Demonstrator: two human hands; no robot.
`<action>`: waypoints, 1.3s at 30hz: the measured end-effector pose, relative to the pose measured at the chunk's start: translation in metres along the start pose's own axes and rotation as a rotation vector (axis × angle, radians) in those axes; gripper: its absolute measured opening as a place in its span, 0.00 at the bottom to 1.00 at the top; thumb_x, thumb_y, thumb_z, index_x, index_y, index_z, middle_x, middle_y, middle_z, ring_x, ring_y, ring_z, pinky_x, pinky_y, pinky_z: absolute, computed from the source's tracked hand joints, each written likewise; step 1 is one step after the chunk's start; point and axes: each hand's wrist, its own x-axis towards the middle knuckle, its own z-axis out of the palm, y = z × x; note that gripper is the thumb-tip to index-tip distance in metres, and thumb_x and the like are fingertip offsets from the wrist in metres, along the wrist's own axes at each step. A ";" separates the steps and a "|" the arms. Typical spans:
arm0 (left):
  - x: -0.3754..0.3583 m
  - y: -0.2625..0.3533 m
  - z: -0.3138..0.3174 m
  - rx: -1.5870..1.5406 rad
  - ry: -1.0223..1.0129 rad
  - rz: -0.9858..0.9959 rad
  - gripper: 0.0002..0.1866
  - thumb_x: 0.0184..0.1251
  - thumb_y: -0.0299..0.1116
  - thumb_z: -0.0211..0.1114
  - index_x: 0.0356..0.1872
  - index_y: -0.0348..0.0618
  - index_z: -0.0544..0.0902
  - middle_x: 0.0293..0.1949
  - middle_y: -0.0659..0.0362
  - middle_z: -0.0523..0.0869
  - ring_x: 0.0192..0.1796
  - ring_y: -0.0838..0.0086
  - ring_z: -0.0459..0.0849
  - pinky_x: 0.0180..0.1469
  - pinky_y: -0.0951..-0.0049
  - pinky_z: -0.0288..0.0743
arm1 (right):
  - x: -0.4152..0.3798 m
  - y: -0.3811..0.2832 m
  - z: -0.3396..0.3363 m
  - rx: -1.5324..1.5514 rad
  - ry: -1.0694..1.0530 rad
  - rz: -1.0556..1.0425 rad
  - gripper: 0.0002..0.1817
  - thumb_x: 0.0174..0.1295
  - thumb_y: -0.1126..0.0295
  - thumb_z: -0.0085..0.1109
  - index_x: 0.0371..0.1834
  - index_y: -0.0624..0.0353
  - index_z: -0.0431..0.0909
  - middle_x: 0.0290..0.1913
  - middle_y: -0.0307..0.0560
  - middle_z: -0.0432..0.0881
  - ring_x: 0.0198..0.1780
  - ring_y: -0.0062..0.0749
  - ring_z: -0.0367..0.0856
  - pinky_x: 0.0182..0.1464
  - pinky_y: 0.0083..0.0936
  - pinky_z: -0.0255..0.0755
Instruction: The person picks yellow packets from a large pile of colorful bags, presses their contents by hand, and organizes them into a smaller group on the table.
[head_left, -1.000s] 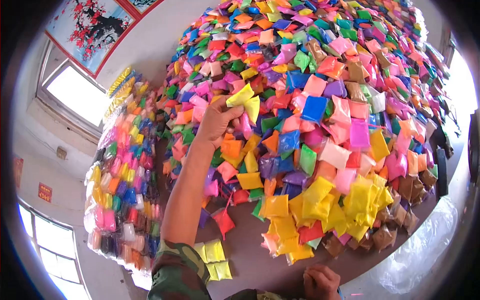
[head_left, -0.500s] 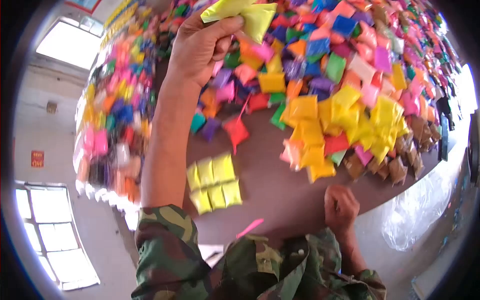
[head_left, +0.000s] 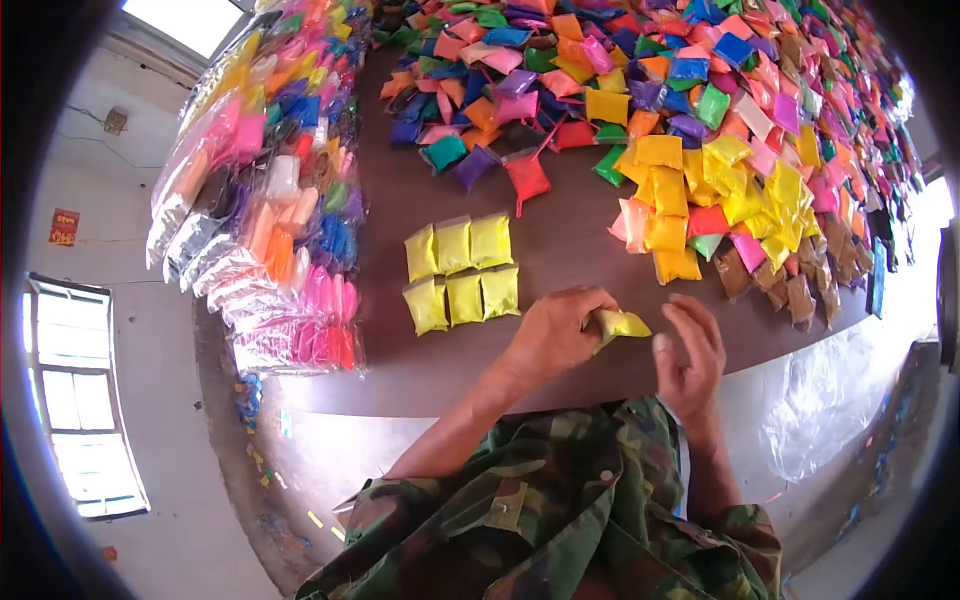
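Near the table's front edge, my left hand (head_left: 558, 330) is closed on a pale yellow packet (head_left: 624, 324). Part of the packet is covered by the fingers, so whether a second one is with it cannot be told. Just to its right, my right hand (head_left: 692, 360) is raised with thumb and fingers apart, holding nothing. Two short rows of lime-yellow packets (head_left: 455, 246) lie flat on the brown table (head_left: 560, 240), left of my hands.
A large heap of multicoloured packets (head_left: 560, 60) covers the back. Orange-yellow packets (head_left: 668, 190) and brown packets (head_left: 800, 300) edge it at right. A red packet (head_left: 528, 178) lies in front. Clear bags of coloured packets (head_left: 290, 240) line the left side.
My left hand has come down from above the heap to the front edge, bringing yellow packet material. My right hand has opened from a curled shape and risen beside it.
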 end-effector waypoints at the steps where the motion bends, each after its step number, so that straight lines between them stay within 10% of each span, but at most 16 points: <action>1: -0.004 -0.001 0.002 0.050 0.042 0.044 0.19 0.62 0.18 0.67 0.54 0.43 0.88 0.44 0.52 0.92 0.36 0.64 0.90 0.44 0.65 0.84 | -0.001 -0.012 0.004 0.056 -0.060 0.026 0.21 0.61 0.73 0.73 0.59 0.59 0.87 0.62 0.55 0.85 0.62 0.51 0.85 0.57 0.40 0.81; 4: -0.015 -0.005 0.006 0.127 0.165 0.130 0.19 0.65 0.26 0.69 0.58 0.45 0.86 0.51 0.50 0.90 0.47 0.48 0.91 0.46 0.55 0.86 | -0.009 -0.014 0.027 -0.016 -0.157 -0.083 0.21 0.60 0.73 0.75 0.58 0.58 0.87 0.64 0.53 0.85 0.62 0.53 0.85 0.56 0.42 0.81; 16: -0.039 0.001 0.013 0.501 0.248 0.185 0.26 0.63 0.36 0.80 0.61 0.43 0.82 0.49 0.50 0.89 0.43 0.54 0.90 0.44 0.57 0.87 | -0.021 0.006 0.047 0.077 0.079 0.084 0.16 0.67 0.79 0.69 0.57 0.59 0.86 0.50 0.53 0.89 0.48 0.44 0.90 0.46 0.34 0.81; 20: -0.018 -0.017 0.004 0.623 0.183 -0.036 0.25 0.68 0.38 0.77 0.62 0.42 0.80 0.48 0.51 0.87 0.52 0.52 0.89 0.45 0.53 0.86 | -0.031 0.007 0.028 0.334 0.127 0.434 0.09 0.76 0.75 0.63 0.56 0.62 0.84 0.43 0.46 0.89 0.42 0.27 0.89 0.43 0.24 0.81; 26: 0.011 0.012 -0.009 0.454 0.446 0.241 0.30 0.68 0.44 0.78 0.65 0.39 0.80 0.43 0.48 0.87 0.40 0.48 0.88 0.40 0.53 0.84 | -0.035 -0.006 0.017 0.682 0.117 0.749 0.09 0.82 0.71 0.57 0.55 0.66 0.82 0.39 0.37 0.88 0.37 0.14 0.85 0.38 0.15 0.79; 30: -0.022 0.020 0.022 -0.343 0.051 -0.169 0.22 0.73 0.39 0.78 0.58 0.35 0.85 0.41 0.58 0.90 0.37 0.78 0.84 0.40 0.73 0.80 | -0.033 -0.021 0.021 0.676 0.004 0.703 0.10 0.81 0.70 0.58 0.56 0.66 0.81 0.38 0.35 0.85 0.36 0.11 0.81 0.38 0.15 0.76; 39: -0.068 -0.009 0.027 -0.604 0.151 -0.257 0.13 0.78 0.37 0.73 0.48 0.34 0.88 0.32 0.66 0.87 0.35 0.88 0.79 0.36 0.81 0.73 | -0.039 -0.040 0.029 0.824 -0.335 0.723 0.15 0.79 0.66 0.65 0.58 0.68 0.84 0.42 0.38 0.86 0.36 0.15 0.81 0.37 0.18 0.77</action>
